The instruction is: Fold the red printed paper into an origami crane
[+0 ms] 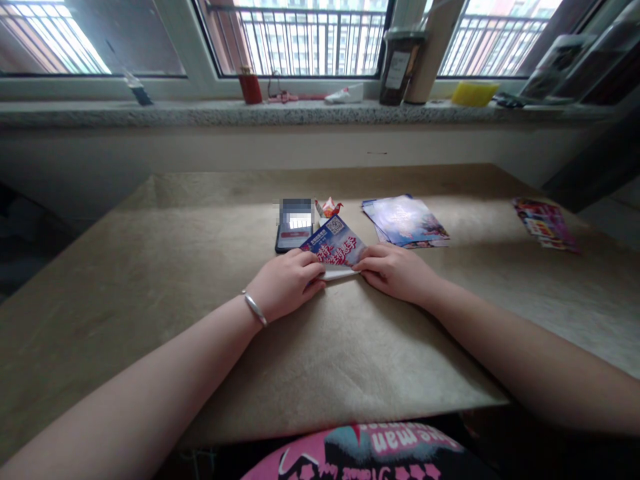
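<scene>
A printed sheet of paper (336,241), blue and white with red lettering and a QR code, lies on the table folded into a triangle. Its point faces away from me, and a white edge shows along the near side. My left hand (290,280), a silver bangle at its wrist, grips the left corner. At the right corner, the fingers of my right hand (395,272) pinch the paper. Just behind the left hand lies a phone (295,227) with its screen lit. A small folded red-and-white paper figure (329,207) stands beyond the sheet.
To the right lies a stack of printed square sheets (406,220). Farther right is a pile of colourful printed papers (545,223). Behind the brown-covered table (150,280), the stone windowsill (190,115) carries a red container (250,87), a dark jar (400,70) and a yellow sponge-like block (474,94).
</scene>
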`<action>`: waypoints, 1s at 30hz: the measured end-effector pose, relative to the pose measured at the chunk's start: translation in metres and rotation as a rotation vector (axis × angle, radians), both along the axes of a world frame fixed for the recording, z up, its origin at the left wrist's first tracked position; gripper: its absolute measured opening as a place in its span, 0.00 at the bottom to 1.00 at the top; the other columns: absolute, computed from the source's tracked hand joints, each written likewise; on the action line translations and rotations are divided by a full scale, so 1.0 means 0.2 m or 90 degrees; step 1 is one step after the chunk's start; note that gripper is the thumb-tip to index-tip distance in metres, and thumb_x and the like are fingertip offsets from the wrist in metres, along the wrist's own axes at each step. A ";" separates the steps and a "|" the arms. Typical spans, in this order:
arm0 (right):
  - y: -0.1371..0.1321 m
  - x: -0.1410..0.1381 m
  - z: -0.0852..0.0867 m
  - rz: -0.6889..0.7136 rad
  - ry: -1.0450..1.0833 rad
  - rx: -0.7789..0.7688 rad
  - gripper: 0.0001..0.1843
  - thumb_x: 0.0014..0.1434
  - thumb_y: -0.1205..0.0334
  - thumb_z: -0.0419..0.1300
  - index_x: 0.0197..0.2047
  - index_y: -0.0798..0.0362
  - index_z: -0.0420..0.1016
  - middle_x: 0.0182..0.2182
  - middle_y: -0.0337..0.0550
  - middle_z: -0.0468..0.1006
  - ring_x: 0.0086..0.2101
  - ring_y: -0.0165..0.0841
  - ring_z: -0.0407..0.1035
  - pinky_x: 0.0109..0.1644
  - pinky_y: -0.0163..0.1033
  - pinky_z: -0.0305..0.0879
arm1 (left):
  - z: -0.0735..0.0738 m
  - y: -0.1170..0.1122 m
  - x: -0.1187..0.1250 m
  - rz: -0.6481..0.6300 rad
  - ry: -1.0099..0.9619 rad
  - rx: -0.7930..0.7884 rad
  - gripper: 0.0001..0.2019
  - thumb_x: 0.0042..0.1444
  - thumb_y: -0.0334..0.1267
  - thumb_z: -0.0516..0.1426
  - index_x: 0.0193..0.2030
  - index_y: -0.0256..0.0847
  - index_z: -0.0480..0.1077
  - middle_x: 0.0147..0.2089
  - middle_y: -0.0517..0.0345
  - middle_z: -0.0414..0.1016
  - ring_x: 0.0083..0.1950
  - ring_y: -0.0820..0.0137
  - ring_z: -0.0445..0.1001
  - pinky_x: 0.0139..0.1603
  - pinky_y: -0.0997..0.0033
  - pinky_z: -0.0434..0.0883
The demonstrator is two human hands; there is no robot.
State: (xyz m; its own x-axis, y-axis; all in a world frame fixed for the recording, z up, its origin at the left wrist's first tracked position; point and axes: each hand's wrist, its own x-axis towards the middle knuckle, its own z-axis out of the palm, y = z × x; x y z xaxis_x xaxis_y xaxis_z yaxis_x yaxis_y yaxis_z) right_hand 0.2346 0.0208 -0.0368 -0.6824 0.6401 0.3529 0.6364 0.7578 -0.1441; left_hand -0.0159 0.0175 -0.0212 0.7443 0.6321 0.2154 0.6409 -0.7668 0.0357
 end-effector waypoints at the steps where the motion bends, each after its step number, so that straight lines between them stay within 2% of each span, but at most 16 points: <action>1: 0.00 0.00 0.00 -0.003 -0.001 0.000 0.11 0.59 0.65 0.52 0.39 0.51 0.76 0.37 0.45 0.75 0.37 0.33 0.68 0.40 0.38 0.64 | 0.00 0.00 0.00 0.001 0.012 0.003 0.11 0.60 0.40 0.51 0.42 0.38 0.71 0.42 0.50 0.71 0.44 0.64 0.68 0.43 0.65 0.69; 11: 0.01 0.00 0.01 -0.007 -0.003 0.016 0.11 0.60 0.65 0.52 0.40 0.52 0.76 0.36 0.44 0.76 0.37 0.33 0.67 0.41 0.38 0.64 | 0.05 -0.05 0.02 0.052 0.104 0.036 0.11 0.61 0.40 0.50 0.44 0.41 0.71 0.41 0.54 0.72 0.43 0.64 0.69 0.37 0.68 0.70; 20: 0.01 -0.01 0.00 -0.008 0.021 0.014 0.10 0.59 0.66 0.54 0.38 0.53 0.77 0.36 0.46 0.76 0.38 0.34 0.67 0.43 0.40 0.64 | 0.03 -0.04 0.01 0.055 0.098 0.043 0.11 0.61 0.41 0.51 0.45 0.43 0.71 0.42 0.54 0.71 0.43 0.66 0.69 0.36 0.69 0.70; 25: 0.03 0.00 -0.01 -0.026 0.035 0.015 0.11 0.59 0.66 0.54 0.38 0.53 0.78 0.35 0.46 0.76 0.37 0.34 0.66 0.44 0.40 0.64 | 0.00 -0.03 0.01 0.055 0.062 0.050 0.12 0.61 0.40 0.50 0.47 0.43 0.70 0.46 0.55 0.71 0.46 0.65 0.68 0.40 0.68 0.70; 30: 0.04 0.00 -0.01 -0.035 0.041 0.009 0.11 0.59 0.66 0.54 0.39 0.53 0.78 0.34 0.46 0.76 0.37 0.34 0.66 0.44 0.40 0.64 | 0.02 -0.04 0.02 0.058 0.073 0.030 0.12 0.60 0.40 0.51 0.47 0.43 0.70 0.45 0.55 0.72 0.46 0.65 0.69 0.40 0.68 0.71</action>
